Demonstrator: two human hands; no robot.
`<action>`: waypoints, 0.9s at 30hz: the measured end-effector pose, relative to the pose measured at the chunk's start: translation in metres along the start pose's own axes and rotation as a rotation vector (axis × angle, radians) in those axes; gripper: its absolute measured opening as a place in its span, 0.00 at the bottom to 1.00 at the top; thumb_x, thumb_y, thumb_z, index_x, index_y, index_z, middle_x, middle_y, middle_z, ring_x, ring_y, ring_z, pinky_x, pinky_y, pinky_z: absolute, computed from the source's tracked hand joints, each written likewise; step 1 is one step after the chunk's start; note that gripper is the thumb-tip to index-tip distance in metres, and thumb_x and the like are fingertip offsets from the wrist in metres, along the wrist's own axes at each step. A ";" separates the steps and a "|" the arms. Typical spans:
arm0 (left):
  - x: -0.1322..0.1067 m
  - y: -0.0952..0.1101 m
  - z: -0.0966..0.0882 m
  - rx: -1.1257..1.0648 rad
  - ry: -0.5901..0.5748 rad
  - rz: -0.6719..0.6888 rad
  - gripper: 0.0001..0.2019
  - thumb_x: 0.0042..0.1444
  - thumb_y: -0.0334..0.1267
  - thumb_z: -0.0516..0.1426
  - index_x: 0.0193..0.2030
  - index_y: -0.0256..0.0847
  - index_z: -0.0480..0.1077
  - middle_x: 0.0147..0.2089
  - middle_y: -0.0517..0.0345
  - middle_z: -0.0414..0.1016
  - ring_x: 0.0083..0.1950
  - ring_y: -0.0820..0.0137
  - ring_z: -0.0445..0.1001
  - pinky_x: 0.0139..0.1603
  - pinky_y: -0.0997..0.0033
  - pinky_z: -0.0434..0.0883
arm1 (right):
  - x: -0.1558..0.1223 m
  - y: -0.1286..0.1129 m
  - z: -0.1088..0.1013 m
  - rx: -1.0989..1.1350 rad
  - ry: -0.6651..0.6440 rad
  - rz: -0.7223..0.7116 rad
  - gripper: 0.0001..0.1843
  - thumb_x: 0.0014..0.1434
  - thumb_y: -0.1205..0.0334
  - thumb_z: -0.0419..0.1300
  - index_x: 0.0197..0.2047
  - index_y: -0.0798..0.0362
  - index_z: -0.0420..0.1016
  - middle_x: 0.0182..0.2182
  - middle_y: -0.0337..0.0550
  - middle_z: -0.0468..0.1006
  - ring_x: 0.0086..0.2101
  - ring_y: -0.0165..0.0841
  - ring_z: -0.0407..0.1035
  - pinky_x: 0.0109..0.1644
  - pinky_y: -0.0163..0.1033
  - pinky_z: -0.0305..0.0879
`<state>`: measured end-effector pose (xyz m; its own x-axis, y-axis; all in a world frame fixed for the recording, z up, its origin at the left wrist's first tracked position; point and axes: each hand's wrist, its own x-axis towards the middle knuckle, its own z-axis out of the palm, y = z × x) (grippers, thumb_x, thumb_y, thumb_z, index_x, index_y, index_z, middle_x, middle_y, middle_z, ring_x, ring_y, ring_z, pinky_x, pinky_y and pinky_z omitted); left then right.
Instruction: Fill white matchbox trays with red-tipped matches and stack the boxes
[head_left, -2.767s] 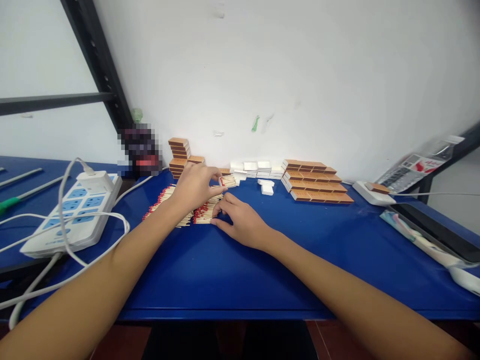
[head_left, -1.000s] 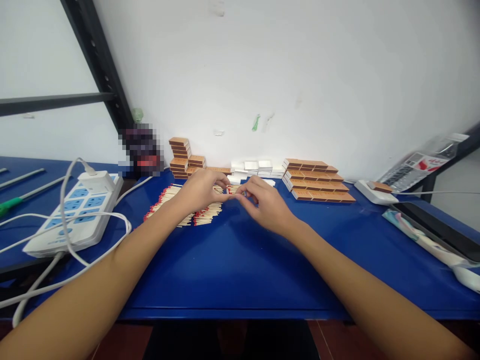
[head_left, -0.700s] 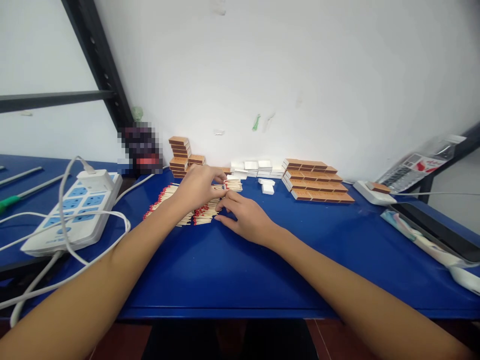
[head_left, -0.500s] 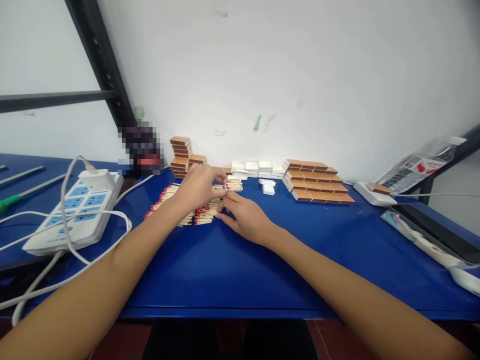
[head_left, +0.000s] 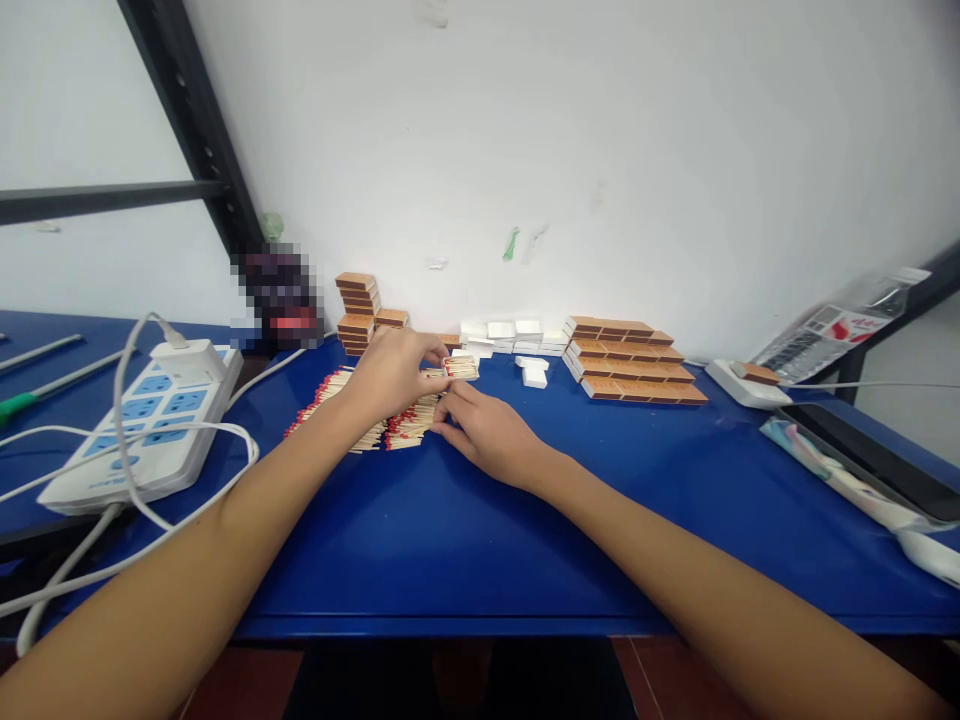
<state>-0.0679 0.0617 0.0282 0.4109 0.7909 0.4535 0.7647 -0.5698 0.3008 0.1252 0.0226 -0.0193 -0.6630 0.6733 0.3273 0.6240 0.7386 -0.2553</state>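
Left hand (head_left: 394, 372) holds a small white card tray (head_left: 466, 377) with matches in it

The left hand has its thumb and fingers pinched on the left end of the tray. The tray is near the back of the shiny blue table (head_left: 450, 540), just in front of some stacked white card trays (head_left: 525, 335). Thin wooden matches with red heads (head_left: 460, 366) lie inside it, side by side.

The right hand (head_left: 489, 432) is curled, with its thumb and fingers close together. It is right next to a heap of loose wooden matches (head_left: 409, 427). I cannot tell if it has a match in its fingers. Another pile of loose red-headed matches (head_left: 319, 402) is partly hidden by the left arm.

Two loose white trays (head_left: 533, 373) sit to the right of the held one. Farther right, brown and white matchboxes (head_left: 634, 365) are stacked up like steps. A taller stack of brown matchboxes (head_left: 358, 300) stands behind the left hand. On the far left is a long white power strip with blue sockets (head_left: 161, 410).
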 end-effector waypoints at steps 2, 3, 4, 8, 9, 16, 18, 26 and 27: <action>0.000 0.000 0.000 0.017 0.003 0.008 0.10 0.55 0.39 0.70 0.42 0.42 0.81 0.41 0.55 0.87 0.48 0.57 0.84 0.52 0.59 0.74 | 0.000 0.000 -0.001 0.009 0.006 -0.007 0.05 0.74 0.62 0.57 0.46 0.54 0.72 0.46 0.46 0.74 0.39 0.35 0.71 0.44 0.40 0.66; 0.001 0.000 0.000 0.025 0.002 0.011 0.10 0.55 0.39 0.70 0.42 0.42 0.81 0.41 0.55 0.87 0.48 0.57 0.84 0.52 0.59 0.74 | -0.001 0.000 -0.001 0.014 0.006 -0.010 0.05 0.74 0.62 0.57 0.46 0.53 0.72 0.46 0.46 0.74 0.39 0.34 0.71 0.44 0.40 0.66; 0.001 0.000 0.000 0.033 0.000 0.013 0.10 0.55 0.39 0.70 0.42 0.41 0.81 0.41 0.54 0.87 0.48 0.57 0.84 0.52 0.58 0.73 | -0.001 0.000 -0.001 0.019 0.004 -0.012 0.05 0.74 0.62 0.57 0.46 0.53 0.72 0.46 0.46 0.74 0.39 0.34 0.71 0.44 0.40 0.66; 0.001 0.000 -0.001 0.054 -0.005 0.017 0.10 0.55 0.40 0.70 0.43 0.40 0.81 0.42 0.53 0.87 0.48 0.56 0.84 0.52 0.58 0.73 | -0.001 -0.001 0.000 0.031 -0.011 -0.012 0.06 0.73 0.59 0.60 0.48 0.53 0.71 0.48 0.47 0.73 0.40 0.35 0.72 0.43 0.41 0.66; 0.001 0.001 -0.001 0.057 -0.004 0.017 0.10 0.56 0.40 0.70 0.43 0.40 0.81 0.42 0.53 0.87 0.48 0.56 0.84 0.52 0.58 0.73 | -0.001 -0.002 0.000 0.033 -0.016 -0.012 0.06 0.73 0.59 0.60 0.48 0.53 0.72 0.48 0.47 0.73 0.40 0.35 0.72 0.43 0.41 0.66; 0.001 0.002 -0.001 0.061 -0.012 0.009 0.11 0.56 0.41 0.70 0.44 0.40 0.81 0.42 0.53 0.87 0.49 0.56 0.84 0.52 0.59 0.71 | 0.001 -0.001 0.000 0.041 -0.053 0.009 0.05 0.74 0.62 0.58 0.46 0.54 0.73 0.47 0.46 0.73 0.38 0.34 0.70 0.42 0.40 0.64; 0.001 0.001 -0.001 0.065 -0.012 0.009 0.11 0.56 0.41 0.70 0.43 0.41 0.80 0.42 0.53 0.87 0.49 0.57 0.83 0.52 0.59 0.71 | 0.001 -0.001 0.000 0.049 -0.058 0.015 0.05 0.74 0.62 0.58 0.46 0.53 0.72 0.46 0.46 0.73 0.37 0.33 0.70 0.42 0.39 0.64; 0.001 0.000 0.000 0.128 -0.028 0.027 0.12 0.57 0.43 0.70 0.44 0.41 0.79 0.44 0.54 0.87 0.49 0.57 0.82 0.53 0.59 0.68 | -0.006 0.005 -0.015 0.024 0.000 -0.003 0.05 0.74 0.61 0.57 0.46 0.52 0.72 0.45 0.45 0.73 0.38 0.34 0.70 0.44 0.39 0.65; 0.000 0.000 0.000 0.140 -0.032 0.034 0.12 0.57 0.44 0.70 0.45 0.42 0.79 0.44 0.54 0.87 0.49 0.57 0.82 0.53 0.59 0.67 | -0.007 0.008 -0.018 0.011 0.025 0.001 0.05 0.74 0.61 0.57 0.46 0.51 0.72 0.45 0.45 0.73 0.38 0.34 0.69 0.44 0.39 0.65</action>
<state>-0.0678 0.0621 0.0282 0.4515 0.7799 0.4336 0.8112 -0.5611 0.1646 0.1427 0.0230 -0.0070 -0.6515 0.6734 0.3495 0.6203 0.7380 -0.2658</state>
